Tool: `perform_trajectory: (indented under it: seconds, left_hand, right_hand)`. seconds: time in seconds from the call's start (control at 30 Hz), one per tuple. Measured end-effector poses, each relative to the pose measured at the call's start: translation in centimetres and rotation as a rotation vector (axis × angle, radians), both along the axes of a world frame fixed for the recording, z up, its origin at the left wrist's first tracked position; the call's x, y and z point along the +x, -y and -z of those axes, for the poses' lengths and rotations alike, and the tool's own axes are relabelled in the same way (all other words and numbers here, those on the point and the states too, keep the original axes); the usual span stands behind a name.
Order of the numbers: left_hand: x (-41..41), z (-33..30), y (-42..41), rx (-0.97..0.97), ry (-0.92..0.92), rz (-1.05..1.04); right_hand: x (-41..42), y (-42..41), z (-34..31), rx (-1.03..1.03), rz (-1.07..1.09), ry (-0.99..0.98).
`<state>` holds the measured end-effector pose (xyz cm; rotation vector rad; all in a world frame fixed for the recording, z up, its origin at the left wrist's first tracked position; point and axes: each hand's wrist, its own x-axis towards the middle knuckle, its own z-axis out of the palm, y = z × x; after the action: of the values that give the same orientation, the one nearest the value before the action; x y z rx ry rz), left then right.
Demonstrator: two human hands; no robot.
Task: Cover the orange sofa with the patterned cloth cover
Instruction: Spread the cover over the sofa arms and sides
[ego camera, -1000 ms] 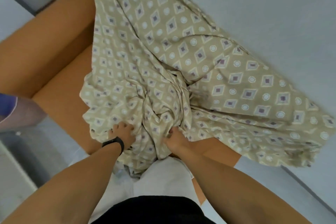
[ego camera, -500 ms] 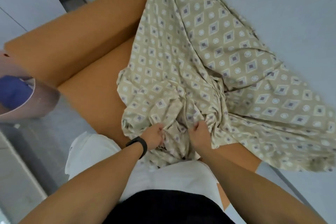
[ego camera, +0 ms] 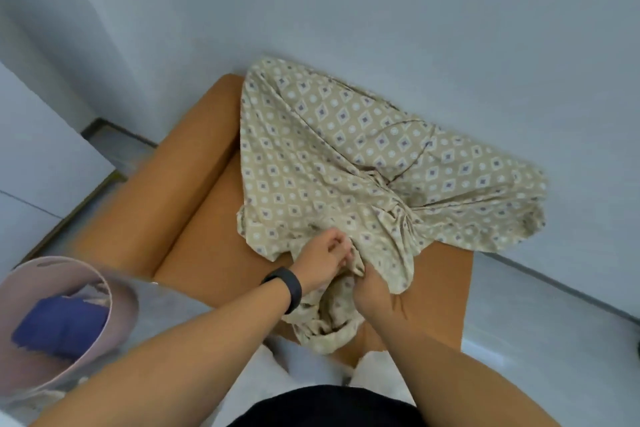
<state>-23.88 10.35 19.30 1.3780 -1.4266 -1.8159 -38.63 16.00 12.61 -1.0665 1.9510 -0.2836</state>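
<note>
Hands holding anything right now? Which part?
Both. The left hand and right hand each grip the patterned cloth cover at its bunched near edge, over the orange sofa seat front.

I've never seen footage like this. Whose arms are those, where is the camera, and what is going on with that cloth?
There is no machine here. A person wears a wide-angle camera on the head, so you look down along their own two arms. The left hand, with a black band on its wrist, and the right hand both grip bunched folds of the patterned cloth cover, beige with small diamonds and dots. The cloth lies crumpled over part of the orange sofa; the sofa's left part is bare. At lower left stands a pale pink basket with something blue inside. Behind the sofa is a grey wall.
</note>
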Motion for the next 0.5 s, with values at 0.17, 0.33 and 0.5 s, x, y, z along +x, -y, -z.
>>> perform_trajectory:
  seconds: [0.17, 0.33, 0.5]
  left_hand:
    - [0.5, 2.9, -2.3, -0.011, 0.142, 0.085]
    - [-2.0, 4.9, -7.0, -0.135, 0.327, 0.333]
    - [-6.4, 1.1, -6.0, -0.166, 0.391, 0.322]
  right_hand:
    - [-0.2, -1.3, -5.7, -0.209, 0.419, 0.251]
    - [-2.2, -1.3, -10.4, -0.353, 0.356, 0.401]
    - [-5.0, -1.2, -14.0, -0.506, 0.323, 0.533]
